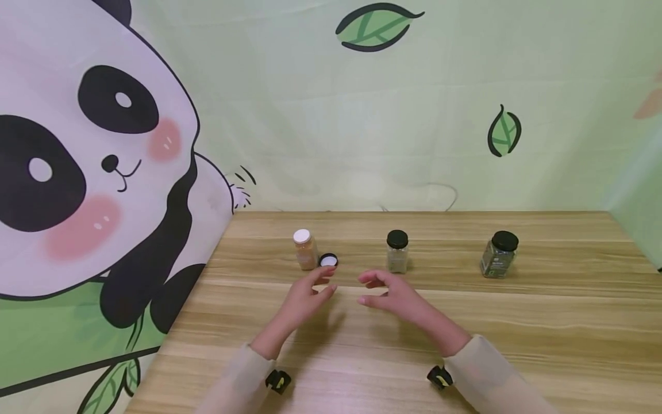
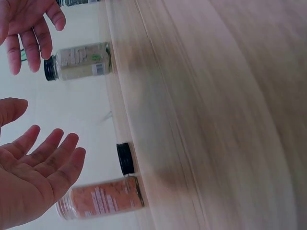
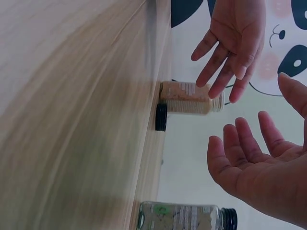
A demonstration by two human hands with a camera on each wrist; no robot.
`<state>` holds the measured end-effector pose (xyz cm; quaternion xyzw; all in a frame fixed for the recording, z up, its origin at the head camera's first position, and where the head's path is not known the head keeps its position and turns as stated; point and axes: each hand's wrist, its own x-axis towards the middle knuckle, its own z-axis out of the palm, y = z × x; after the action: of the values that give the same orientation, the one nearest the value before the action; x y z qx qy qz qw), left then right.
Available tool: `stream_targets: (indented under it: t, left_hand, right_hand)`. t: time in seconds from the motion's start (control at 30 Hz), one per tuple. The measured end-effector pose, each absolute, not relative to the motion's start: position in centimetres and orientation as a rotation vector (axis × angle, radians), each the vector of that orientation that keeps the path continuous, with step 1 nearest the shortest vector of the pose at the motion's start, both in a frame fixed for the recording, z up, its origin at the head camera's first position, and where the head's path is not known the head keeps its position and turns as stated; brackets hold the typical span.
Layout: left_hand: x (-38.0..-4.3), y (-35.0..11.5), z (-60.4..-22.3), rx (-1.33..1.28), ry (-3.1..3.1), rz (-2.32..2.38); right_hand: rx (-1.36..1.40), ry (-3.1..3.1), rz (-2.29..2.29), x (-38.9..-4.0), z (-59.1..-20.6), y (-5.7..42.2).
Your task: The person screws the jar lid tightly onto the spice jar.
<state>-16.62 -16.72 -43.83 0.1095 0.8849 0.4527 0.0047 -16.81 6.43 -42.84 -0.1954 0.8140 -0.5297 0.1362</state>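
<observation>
My left hand (image 1: 305, 296) hovers over the table with its fingers relaxed, holding nothing. Just beyond its fingertips a black jar lid (image 1: 328, 260) lies with its white inside facing up. Beside that lid stands a clear jar of orange contents (image 1: 306, 255), its top white and without a black lid. Facing the left hand, my right hand (image 1: 395, 296) is also empty, fingers loosely bent and apart from the thumb. Behind the right hand a jar of pale contents (image 1: 397, 257) stands upright with its black lid on; the right wrist view shows it partly, at the bottom edge.
Farther right a dark-labelled jar (image 1: 497, 259) with a black lid stands upright. The wooden table (image 1: 569, 322) ends at a pale green cloth backdrop (image 1: 310, 115) printed with leaves and a large panda (image 1: 129, 172). Black wrist devices (image 1: 278, 380) sit below both cuffs.
</observation>
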Motion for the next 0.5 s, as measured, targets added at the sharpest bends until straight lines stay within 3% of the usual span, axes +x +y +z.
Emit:
stream_targets:
  t: [0.5]
  left_hand:
    - [-17.8,-20.9,-43.7,0.223,2.839,1.373]
  right_hand:
    - [-0.585,2.389,-1.488,-17.2,-42.4,3.7]
